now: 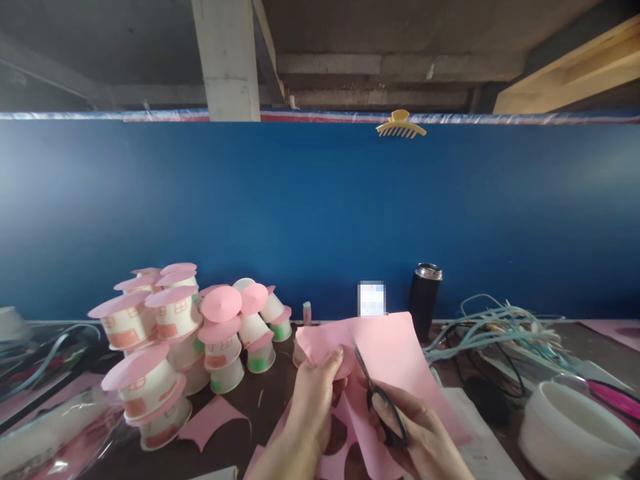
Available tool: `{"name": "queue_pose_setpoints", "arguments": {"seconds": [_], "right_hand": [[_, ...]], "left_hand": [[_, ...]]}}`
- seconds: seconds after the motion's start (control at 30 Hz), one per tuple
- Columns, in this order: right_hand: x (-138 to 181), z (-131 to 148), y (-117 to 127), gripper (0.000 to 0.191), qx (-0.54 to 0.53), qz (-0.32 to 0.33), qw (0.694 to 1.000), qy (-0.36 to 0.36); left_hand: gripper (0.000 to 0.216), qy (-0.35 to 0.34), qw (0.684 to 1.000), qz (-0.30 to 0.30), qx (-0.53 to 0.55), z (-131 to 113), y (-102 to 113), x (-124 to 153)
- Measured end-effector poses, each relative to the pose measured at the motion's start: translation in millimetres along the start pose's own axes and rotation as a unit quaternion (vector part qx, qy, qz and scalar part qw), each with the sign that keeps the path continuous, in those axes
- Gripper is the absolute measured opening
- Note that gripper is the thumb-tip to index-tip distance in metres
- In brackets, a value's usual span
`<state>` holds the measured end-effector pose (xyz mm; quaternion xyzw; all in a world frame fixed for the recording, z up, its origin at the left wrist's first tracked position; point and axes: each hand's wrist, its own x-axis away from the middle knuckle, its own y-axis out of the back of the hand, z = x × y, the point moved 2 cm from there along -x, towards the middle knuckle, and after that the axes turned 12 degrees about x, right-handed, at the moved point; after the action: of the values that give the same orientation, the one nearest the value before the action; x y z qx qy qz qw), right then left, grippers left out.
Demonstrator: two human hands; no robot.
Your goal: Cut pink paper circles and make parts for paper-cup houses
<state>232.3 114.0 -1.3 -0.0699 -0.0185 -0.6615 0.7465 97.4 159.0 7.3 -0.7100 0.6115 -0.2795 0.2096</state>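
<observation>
Paper, pink, one large sheet, raised in both hands above dark tabletop, in front of blue partition. Partly cut, by all appearances; curved portion at left, broad uncut area at right.

Left hand: thumb on top, fingers curled beneath, closed on curved portion of sheet. Right hand: curled tight round handles of black scissors, blades at sheet; gap between blades not clear.

Done, as judged from stock at left: paper-cup houses, cups joined in stacked pairs, pink disc roofs, drawn windows and doors, some bases with green patches. Also among these, shallow cone roof. Exact count impossible owing to overlap.

Left over: pink offcut with curved edges, flat beside houses; further pink scraps with round cut-outs below hands. Remaining: rest of curved cut, and unused right part of sheet.

Surroundings: small tube, possibly glue, behind sheet; black flask near sheet's far right corner; tangled pale cords; white tub, far right; clear plastic bag, far left; yellow claw clip on partition's top edge.

In the way: scraps crowded directly under hands; white papers beneath sheet's right side; underside of cut hidden by hands.
</observation>
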Motion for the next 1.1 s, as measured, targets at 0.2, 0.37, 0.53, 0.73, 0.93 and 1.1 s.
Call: {"name": "queue_pose_setpoints", "arguments": {"seconds": [0.2, 0.37, 0.53, 0.73, 0.93, 1.1], "right_hand": [[0.8, 1.8, 0.4, 0.045, 0.003, -0.001, 1.000, 0.001], [1.8, 2.8, 1.4, 0.046, 0.009, -0.012, 1.000, -0.013], [4.4, 7.5, 0.0, 0.044, 0.009, -0.022, 1.000, -0.003], [3.3, 6.9, 0.4, 0.043, 0.009, -0.013, 1.000, 0.007], [1.7, 3.6, 3.4, 0.044, 0.031, -0.016, 0.999, 0.001], [3.1, 6.8, 2.8, 0.045, 0.021, -0.025, 0.999, 0.003]], "left_hand": [[0.037, -0.002, 1.000, -0.003, 0.004, -0.2, 1.2, 0.0], [0.041, 0.002, 1.000, -0.008, 0.011, -0.2, 2.1, -2.0], [0.042, 0.007, 1.000, -0.016, 0.015, -0.9, 2.6, -2.9], [0.042, 0.012, 0.999, -0.030, 0.024, -3.9, -0.1, -1.1], [0.037, 0.015, 0.999, -0.031, 0.028, -5.5, -1.0, -1.6], [0.042, 0.019, 0.999, -0.039, 0.026, -6.2, 0.2, -2.2]]}}
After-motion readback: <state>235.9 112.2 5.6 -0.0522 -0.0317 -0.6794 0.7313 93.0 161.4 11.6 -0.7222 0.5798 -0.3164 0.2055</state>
